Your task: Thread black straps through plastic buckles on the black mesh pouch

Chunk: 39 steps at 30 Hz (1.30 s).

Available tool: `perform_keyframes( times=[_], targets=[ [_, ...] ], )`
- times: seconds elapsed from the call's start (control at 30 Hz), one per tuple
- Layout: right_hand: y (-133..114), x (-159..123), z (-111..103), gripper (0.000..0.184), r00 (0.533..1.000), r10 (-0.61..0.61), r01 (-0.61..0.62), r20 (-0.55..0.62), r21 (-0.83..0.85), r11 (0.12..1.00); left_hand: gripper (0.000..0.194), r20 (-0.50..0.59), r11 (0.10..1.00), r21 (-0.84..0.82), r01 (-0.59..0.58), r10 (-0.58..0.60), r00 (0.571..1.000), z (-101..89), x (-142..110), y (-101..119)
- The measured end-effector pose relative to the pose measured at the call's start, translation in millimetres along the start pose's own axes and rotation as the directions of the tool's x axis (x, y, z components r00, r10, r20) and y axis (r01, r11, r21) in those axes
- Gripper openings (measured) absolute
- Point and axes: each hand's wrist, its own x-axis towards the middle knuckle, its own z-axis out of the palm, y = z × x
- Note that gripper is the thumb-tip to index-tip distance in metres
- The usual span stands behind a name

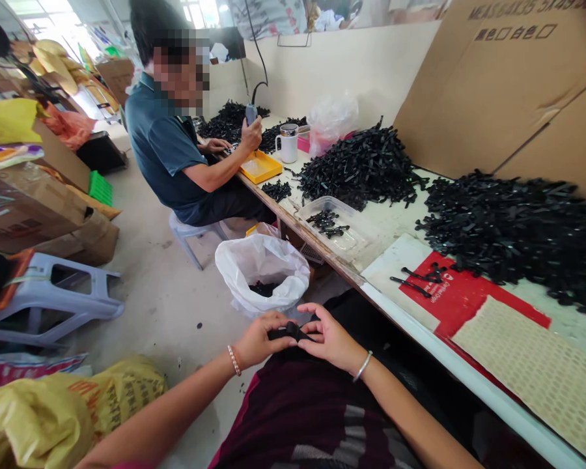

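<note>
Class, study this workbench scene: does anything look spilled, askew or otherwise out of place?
Little stands out. A few black plastic parts lie loose on the red sheet, strayed from the big pile. Both hands, left hand and right hand, hold one black part over the lap, away from the table edge.

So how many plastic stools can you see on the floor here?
2. A grey stool stands unoccupied at the left, beside the cardboard boxes. A pale stool is under the seated co-worker at the bench. Clutter at the left may hide others.
</note>
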Motion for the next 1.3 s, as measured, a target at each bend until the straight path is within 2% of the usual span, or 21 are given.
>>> perform_keyframes(
  times=[0.1, 0.2, 0.37, 0.5, 0.57, 0.73, 0.87, 1.0, 1.13, 1.2, 1.3],
  targets=[
    [-0.9, 0.7, -2.4, 0.049, 0.999, -0.047, 0.048, 0.010, -0.047, 0.998, 0.042, 0.020, 0.997, -0.041, 0.065, -0.065, 0.998, -1.7, -0.2, -0.7],
    [-0.5, 5.0, -3.2, 0.045, 0.999, -0.043, 0.044, 0.007, -0.055, 0.998, 0.043, 0.062, 0.983, -0.115, 0.141, -0.135, 0.989, -3.2, 0.4, -1.8],
    [-1.5, 10.7, -0.1, 0.046, 0.998, -0.022, 0.019, -0.062, -0.047, 0.999, 0.057, 0.191, 0.911, -0.212, 0.353, -0.315, 0.930, -8.5, 4.2, -1.9],
    [-2.8, 12.2, 0.7, 0.047, 0.997, -0.072, 0.080, 0.040, -0.252, 0.964, 0.060, 0.222, 0.834, -0.299, 0.464, -0.412, 0.884, -14.7, 9.0, -0.8],
    [-4.1, 14.3, 0.6, 0.049, 0.996, -0.072, 0.087, 0.055, -0.352, 0.932, 0.059, 0.232, 0.788, -0.346, 0.509, -0.454, 0.860, -18.7, 11.1, 0.4],
    [-9.0, 19.9, 2.1, 0.031, 0.999, -0.046, 0.053, 0.029, -0.389, 0.920, 0.053, 0.369, 0.663, -0.477, 0.577, -0.445, 0.816, -30.9, 13.7, -0.4],
    [-11.3, 20.1, 4.9, 0.031, 0.999, -0.029, 0.040, 0.034, -0.417, 0.908, 0.053, 0.399, 0.576, -0.545, 0.609, -0.461, 0.793, -36.4, 13.3, -6.6],
    [-13.1, 20.4, 7.5, 0.031, 0.999, -0.012, 0.033, 0.049, -0.467, 0.884, 0.050, 0.398, 0.551, -0.562, 0.617, -0.474, 0.786, -35.9, 12.8, -8.6],
    [-18.7, 22.8, 9.4, 0.041, 0.999, -0.023, 0.039, 0.038, -0.530, 0.847, 0.047, 0.393, 0.550, -0.569, 0.611, -0.470, 0.790, -32.4, 13.3, -6.3],
    [-22.4, 23.4, 10.5, 0.037, 0.998, -0.041, 0.057, 0.040, -0.583, 0.811, 0.046, 0.395, 0.557, -0.565, 0.609, -0.465, 0.792, -31.3, 13.9, -6.0],
    [-25.7, 22.1, 11.7, 0.025, 0.994, -0.091, 0.107, 0.058, -0.632, 0.767, 0.046, 0.422, 0.551, -0.539, 0.637, -0.477, 0.771, -33.6, 14.0, -9.7]
  ],
)
